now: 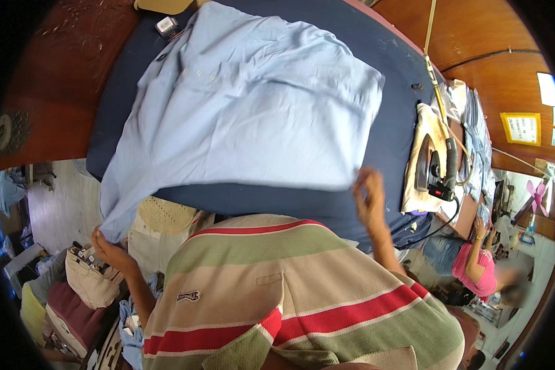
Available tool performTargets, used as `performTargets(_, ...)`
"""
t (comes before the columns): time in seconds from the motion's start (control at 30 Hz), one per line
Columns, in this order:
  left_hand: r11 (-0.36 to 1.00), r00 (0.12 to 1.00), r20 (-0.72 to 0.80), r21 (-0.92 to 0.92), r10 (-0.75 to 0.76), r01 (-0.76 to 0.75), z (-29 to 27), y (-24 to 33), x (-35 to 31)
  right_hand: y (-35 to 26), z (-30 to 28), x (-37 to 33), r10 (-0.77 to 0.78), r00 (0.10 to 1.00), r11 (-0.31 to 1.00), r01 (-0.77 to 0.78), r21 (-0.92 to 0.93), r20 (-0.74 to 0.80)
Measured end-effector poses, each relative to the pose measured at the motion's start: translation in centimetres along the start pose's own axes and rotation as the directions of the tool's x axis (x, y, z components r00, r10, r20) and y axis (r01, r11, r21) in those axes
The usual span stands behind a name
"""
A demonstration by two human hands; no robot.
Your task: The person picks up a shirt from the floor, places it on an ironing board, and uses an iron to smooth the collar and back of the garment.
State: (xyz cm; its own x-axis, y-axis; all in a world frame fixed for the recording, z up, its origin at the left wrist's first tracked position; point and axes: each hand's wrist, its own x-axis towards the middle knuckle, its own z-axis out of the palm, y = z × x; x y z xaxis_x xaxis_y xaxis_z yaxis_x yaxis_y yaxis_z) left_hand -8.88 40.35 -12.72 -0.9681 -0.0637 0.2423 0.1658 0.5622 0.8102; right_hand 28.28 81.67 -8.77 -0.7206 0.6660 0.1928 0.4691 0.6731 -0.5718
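Observation:
A light-blue shirt (240, 129) lies spread over the dark blue padded table, softly creased across its upper part. My left hand (110, 250) pinches the end of a narrow part of it that hangs off the table's near left edge. At the shirt's near right corner is my right hand (370, 200), slightly blurred, its fingers curled together at the hem. An electric iron (436, 169) with a black handle rests on a cream folded cloth (413, 197) to the right, well apart from my right hand.
A cord (435, 74) runs down to the iron. Folded light-blue garments (476, 135) are stacked at the far right. A small box (166, 26) sits at the far left. A woven seat (164, 216) stands below the table edge. A person in pink (475, 268) works at lower right.

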Motion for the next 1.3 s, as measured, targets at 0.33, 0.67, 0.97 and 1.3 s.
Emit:
performTargets(0.33, 0.719, 0.921, 0.290, 0.578, 0.262, -0.386, 14.5, 6.9, 5.0, 4.4, 5.3, -1.4, 0.718, 0.605, 0.694, -0.655, 0.298, -0.344)
performTargets(0.67, 0.962, 0.929, 0.332, -0.153, -0.164, 0.225, 14.0, 1.5, 9.0, -1.5, 3.0, -1.6, 0.760, 0.650, 0.265, -0.342, 0.902, 0.024)
performTargets(0.97, 0.693, 0.163, 0.845, 0.290, -0.509, 0.659, 8.3, 3.7, 9.9, -3.2, 3.9, -2.0, 0.577, 0.736, 0.216, -0.554, 0.804, 0.353)
performTargets(1.3, 0.395, 0.360, 0.799, -0.564, 0.481, 0.725, 6.2, 21.5, 19.7, -4.8, -20.4, 9.3, 0.422, 0.884, 0.527, -0.058, 0.848, -0.202)
